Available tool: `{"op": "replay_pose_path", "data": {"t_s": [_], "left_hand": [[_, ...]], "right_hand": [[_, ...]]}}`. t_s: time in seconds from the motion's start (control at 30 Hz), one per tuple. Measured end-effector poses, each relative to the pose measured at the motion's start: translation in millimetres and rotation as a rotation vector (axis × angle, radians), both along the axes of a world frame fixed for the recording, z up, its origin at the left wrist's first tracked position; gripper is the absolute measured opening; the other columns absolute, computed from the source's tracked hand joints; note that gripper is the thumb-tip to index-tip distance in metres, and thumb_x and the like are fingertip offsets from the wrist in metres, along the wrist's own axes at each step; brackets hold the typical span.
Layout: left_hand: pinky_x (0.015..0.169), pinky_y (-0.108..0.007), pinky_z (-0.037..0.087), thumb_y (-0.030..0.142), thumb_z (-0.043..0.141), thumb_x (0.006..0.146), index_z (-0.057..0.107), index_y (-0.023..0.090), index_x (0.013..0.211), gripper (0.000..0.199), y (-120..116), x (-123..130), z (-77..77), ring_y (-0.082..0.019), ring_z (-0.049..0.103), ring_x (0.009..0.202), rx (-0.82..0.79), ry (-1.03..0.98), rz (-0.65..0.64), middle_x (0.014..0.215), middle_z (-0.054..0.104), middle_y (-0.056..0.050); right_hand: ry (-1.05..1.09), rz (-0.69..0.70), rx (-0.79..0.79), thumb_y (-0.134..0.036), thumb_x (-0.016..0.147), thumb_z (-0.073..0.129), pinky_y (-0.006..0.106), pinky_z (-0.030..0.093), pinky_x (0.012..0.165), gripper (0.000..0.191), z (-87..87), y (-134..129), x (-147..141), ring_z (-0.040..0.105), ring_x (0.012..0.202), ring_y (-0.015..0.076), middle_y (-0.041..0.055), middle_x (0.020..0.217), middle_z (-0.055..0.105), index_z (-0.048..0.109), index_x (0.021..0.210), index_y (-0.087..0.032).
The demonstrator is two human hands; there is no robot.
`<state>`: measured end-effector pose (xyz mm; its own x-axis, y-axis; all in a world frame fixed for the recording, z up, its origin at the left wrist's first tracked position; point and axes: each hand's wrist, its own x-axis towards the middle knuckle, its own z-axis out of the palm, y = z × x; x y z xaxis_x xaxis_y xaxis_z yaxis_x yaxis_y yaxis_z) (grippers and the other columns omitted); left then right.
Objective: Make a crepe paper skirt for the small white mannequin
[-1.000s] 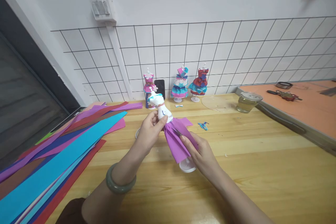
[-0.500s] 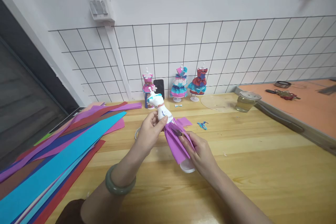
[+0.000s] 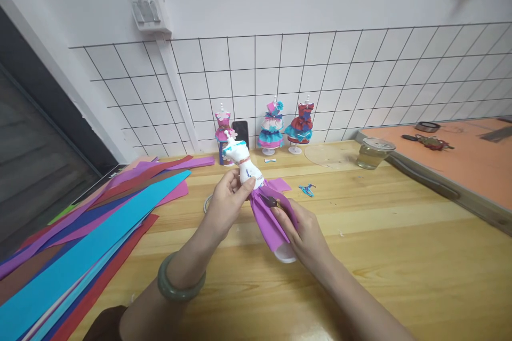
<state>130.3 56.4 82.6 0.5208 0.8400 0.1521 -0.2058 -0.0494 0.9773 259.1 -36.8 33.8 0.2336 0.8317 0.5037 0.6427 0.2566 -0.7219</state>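
Observation:
My left hand (image 3: 230, 197) is closed around the waist of a small white dress form (image 3: 239, 152), which leans up and to the left. Turquoise marks and a brownish band show on its torso. A purple paper skirt (image 3: 266, 224) hangs gathered from below the waist, and the round white base (image 3: 286, 252) shows past its hem. Closed at the skirt's right side, my right hand (image 3: 306, 229) grips a small dark pointed tool (image 3: 270, 201), its tip against the purple folds near the waist. The tool's kind cannot be made out; the fingers cover most of it.
Three dressed mini forms (image 3: 271, 128) and a black phone (image 3: 240, 134) stand by the tiled wall. Long coloured paper strips (image 3: 100, 240) cover the left side. A purple piece (image 3: 280, 185), a blue bow (image 3: 307, 189) and a lidded cup (image 3: 375, 154) lie beyond my hands and rightward.
The dark tool's tip has shifted slightly left along the skirt folds, and the upper purple flap bulges more over it. My left hand keeps its hold on the dress form.

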Motion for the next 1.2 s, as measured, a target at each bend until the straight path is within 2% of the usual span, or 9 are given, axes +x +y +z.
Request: {"op": "replay_pose_path", "data": {"t_s": [0.17, 0.4, 0.6, 0.87, 1.2], "left_hand": [[0.073, -0.025, 0.045, 0.032, 0.062, 0.072, 0.053, 0.016, 0.095, 0.029, -2.1, -0.5, 1.4, -0.018, 0.059, 0.093, -0.005, 0.020, 0.031, 0.102, 0.062, -0.008], [0.071, -0.025, 0.045, 0.033, 0.061, 0.073, 0.053, 0.015, 0.093, 0.028, -3.8, -1.2, 2.8, -0.018, 0.059, 0.091, 0.017, 0.040, 0.035, 0.100, 0.063, -0.009], [0.069, -0.024, 0.044, 0.033, 0.061, 0.074, 0.052, 0.016, 0.092, 0.026, -5.5, -1.6, 4.5, -0.015, 0.059, 0.085, 0.008, 0.041, 0.034, 0.098, 0.063, -0.007], [0.071, -0.025, 0.044, 0.032, 0.061, 0.073, 0.053, 0.016, 0.094, 0.028, -6.1, -1.3, 5.8, -0.017, 0.059, 0.088, 0.004, 0.026, 0.024, 0.098, 0.063, -0.008], [0.072, -0.025, 0.044, 0.032, 0.061, 0.073, 0.054, 0.016, 0.093, 0.026, -0.5, -1.6, 0.5, -0.016, 0.059, 0.085, -0.005, 0.001, -0.021, 0.097, 0.063, -0.007]], "right_hand": [[0.017, 0.010, -0.006, -0.034, 0.089, 0.041, 0.028, 0.044, 0.065, 0.025, 0.0, 1.1, 0.3, 0.060, 0.075, 0.0188, 0.0059, 0.084, 0.065, 0.058, 0.099, -0.019], [0.037, 0.034, -0.009, -0.032, 0.089, 0.041, 0.027, 0.044, 0.069, 0.025, 0.1, 3.0, 0.2, 0.060, 0.080, 0.0176, 0.0057, 0.090, 0.065, 0.055, 0.105, -0.019], [0.038, 0.016, 0.007, -0.034, 0.088, 0.043, 0.026, 0.044, 0.067, 0.024, -5.0, 5.0, 0.0, 0.060, 0.077, 0.0174, 0.0050, 0.086, 0.064, 0.056, 0.102, -0.018], [0.029, -0.011, 0.008, -0.035, 0.089, 0.041, 0.025, 0.042, 0.061, 0.024, -5.3, 6.1, 0.2, 0.058, 0.069, 0.0166, 0.0033, 0.077, 0.061, 0.057, 0.098, -0.019], [0.149, 0.014, -0.011, -0.036, 0.089, 0.040, 0.025, 0.042, 0.061, 0.026, -2.1, 4.5, -2.8, 0.056, 0.070, 0.0168, 0.0033, 0.081, 0.062, 0.058, 0.100, -0.021]]}}
